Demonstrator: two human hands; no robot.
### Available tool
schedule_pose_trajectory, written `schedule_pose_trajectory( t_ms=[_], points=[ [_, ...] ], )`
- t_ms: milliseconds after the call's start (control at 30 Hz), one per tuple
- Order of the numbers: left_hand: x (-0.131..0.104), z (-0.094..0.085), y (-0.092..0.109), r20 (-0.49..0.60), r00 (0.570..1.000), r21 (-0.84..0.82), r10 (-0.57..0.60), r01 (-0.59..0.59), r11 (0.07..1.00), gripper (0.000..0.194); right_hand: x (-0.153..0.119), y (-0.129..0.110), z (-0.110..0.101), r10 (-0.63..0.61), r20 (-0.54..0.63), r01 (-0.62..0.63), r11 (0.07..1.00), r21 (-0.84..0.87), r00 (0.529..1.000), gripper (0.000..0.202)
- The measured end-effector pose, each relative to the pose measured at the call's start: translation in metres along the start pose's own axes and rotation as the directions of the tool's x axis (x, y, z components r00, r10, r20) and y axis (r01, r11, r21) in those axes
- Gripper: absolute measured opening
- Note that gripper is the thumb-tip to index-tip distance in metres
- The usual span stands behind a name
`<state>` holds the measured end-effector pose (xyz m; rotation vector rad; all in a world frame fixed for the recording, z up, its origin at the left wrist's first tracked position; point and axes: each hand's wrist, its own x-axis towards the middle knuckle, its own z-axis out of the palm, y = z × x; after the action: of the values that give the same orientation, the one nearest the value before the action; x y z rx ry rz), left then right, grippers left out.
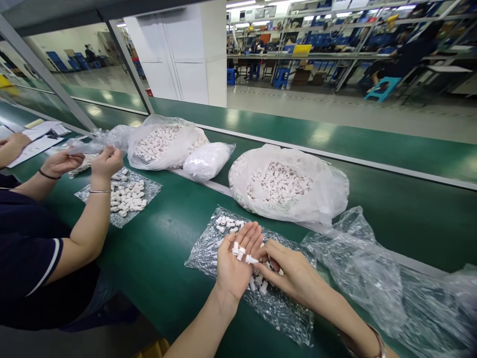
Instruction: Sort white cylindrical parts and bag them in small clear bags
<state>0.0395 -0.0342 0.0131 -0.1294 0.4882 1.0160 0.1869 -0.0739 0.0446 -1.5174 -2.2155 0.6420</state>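
Note:
My left hand lies palm up over a clear plastic sheet on the green belt, cradling a few small white cylindrical parts. My right hand reaches in from the right, its fingertips pinching one white part at the edge of my left palm. More white parts lie loose on the sheet, some beyond my fingers and some under my hands. An open bag full of the same white parts sits just behind.
A co-worker at the left holds a small clear bag above another sheet of white parts. Two more bags of parts sit on the belt. Crumpled empty plastic bags lie at the right. Papers lie far left.

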Motion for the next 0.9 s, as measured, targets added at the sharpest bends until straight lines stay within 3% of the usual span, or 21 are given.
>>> schedule_pose_trajectory(
  t_ms=[100, 233, 567, 700, 900],
  points=[
    [0.001, 0.0, 0.006, 0.015, 0.999, -0.067, 0.039, -0.037, 0.997, 0.043, -0.001, 0.001, -0.011, 0.06, 0.043, -0.063, 0.996, 0.066, 0.997, 0.014],
    [0.002, -0.001, 0.007, 0.028, 0.999, -0.119, 0.043, -0.039, 0.992, 0.045, -0.001, 0.005, -0.013, 0.096, 0.017, -0.096, 0.995, 0.007, 0.995, 0.012],
    [-0.002, -0.005, -0.014, 0.125, 0.991, 0.056, -0.055, 0.048, 0.997, 0.042, 0.005, -0.002, 0.025, 0.001, -0.134, -0.02, 0.991, -0.136, 0.991, 0.019],
    [0.001, -0.008, -0.009, 0.108, 0.992, 0.049, -0.071, 0.065, 0.997, 0.044, 0.003, 0.0, 0.019, -0.034, -0.166, 0.007, 0.987, -0.162, 0.986, 0.014],
    [0.003, -0.006, -0.001, 0.081, 0.996, -0.008, 0.031, -0.031, 0.999, 0.044, -0.004, 0.006, 0.006, -0.05, -0.118, 0.019, 0.969, -0.248, 0.992, 0.018]
  ],
)
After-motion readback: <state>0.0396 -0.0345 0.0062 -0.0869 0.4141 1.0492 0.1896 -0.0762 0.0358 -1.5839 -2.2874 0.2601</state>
